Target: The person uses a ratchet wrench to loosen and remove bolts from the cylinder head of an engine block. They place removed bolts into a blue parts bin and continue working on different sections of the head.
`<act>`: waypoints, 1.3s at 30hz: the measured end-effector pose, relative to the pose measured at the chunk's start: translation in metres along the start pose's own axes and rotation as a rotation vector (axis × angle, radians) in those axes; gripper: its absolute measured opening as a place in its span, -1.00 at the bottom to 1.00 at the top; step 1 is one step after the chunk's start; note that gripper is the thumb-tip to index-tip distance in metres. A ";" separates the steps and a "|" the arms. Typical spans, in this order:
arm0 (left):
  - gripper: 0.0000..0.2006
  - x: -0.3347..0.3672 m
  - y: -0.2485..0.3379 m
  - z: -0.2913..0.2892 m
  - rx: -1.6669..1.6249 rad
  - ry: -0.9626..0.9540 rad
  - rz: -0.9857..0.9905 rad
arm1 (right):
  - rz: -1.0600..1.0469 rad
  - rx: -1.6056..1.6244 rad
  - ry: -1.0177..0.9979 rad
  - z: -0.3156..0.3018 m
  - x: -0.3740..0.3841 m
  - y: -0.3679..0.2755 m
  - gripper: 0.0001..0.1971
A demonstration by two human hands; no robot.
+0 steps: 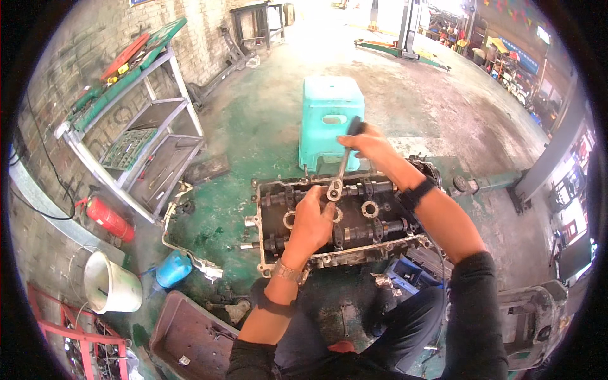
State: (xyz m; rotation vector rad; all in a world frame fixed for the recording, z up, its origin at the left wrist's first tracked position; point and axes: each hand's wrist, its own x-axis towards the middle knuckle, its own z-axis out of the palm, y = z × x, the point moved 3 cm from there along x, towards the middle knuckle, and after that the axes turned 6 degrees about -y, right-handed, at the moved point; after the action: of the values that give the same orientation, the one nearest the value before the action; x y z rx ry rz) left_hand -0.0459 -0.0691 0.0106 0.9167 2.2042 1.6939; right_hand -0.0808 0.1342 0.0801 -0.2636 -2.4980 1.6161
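Note:
My right hand [372, 144] is wrapped round the dark handle of a ratchet wrench [342, 170], which slants up and away from me. At its round head, my left hand [310, 221] is closed, with thumb and fingers against the drive end. Whatever fitting sits below the head is hidden by that hand. Both hands are above an engine cylinder head [396, 239], a long dark casting with a pale metal rim. Camshafts [387, 227] run along its length, and ring-shaped openings [369, 208] show between them.
Beyond the cylinder head stands a turquoise plastic stool [326, 120]. A metal tool rack [142, 120], red fire extinguisher [109, 218], white bucket [113, 283] and blue bottle [173, 268] are to the left. A brown tray [190, 329] lies near my left arm, a blue box [411, 277] by my knee.

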 end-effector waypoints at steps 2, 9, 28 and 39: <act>-0.69 -0.007 -0.001 -0.005 -0.020 -0.033 0.016 | 0.111 -0.365 -0.029 0.028 0.037 -0.019 -0.45; -0.80 -0.069 -0.019 -0.060 -0.378 0.096 -0.121 | -0.568 -1.068 -0.557 0.155 -0.004 -0.073 -0.69; -0.70 -0.005 -0.003 -0.036 -0.151 -0.018 -0.004 | -0.504 -0.122 -0.048 0.036 -0.210 0.066 -0.71; -0.71 0.029 0.006 -0.007 0.205 -0.046 -0.037 | 0.110 0.813 0.269 -0.027 -0.149 0.096 -0.61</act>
State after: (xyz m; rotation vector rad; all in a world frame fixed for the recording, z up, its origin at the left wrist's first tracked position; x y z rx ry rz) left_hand -0.0702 -0.0563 0.0236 0.9447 2.3808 1.4367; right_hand 0.0759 0.1626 -0.0020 -0.4626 -1.4943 2.2859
